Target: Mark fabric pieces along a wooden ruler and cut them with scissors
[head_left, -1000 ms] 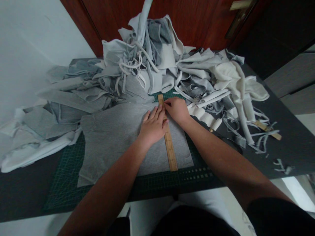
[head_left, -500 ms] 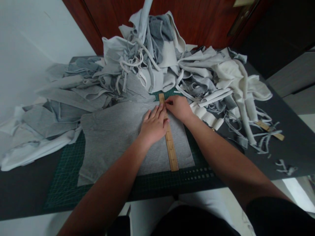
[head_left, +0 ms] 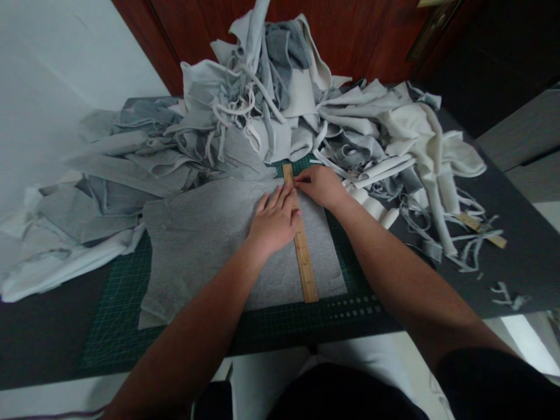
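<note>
Nearest you, your two bare forearms reach out over your lap onto a dark table. At its near edge lies a green cutting mat, with a flat piece of grey cloth spread on it. A wooden ruler lies on the cloth's right part, running away from you. Your left hand is flat and wide, palm on the cloth, fingertips pressing on the ruler's middle. Just beyond, your right hand touches the ruler's far end, fingers drawn into a narrow pinch; whether they grip anything is too small to tell. To the right lie white cloth rolls and a wooden stick. Behind everything rises a heap of grey and white cloth scraps, against a reddish-brown door.
</note>
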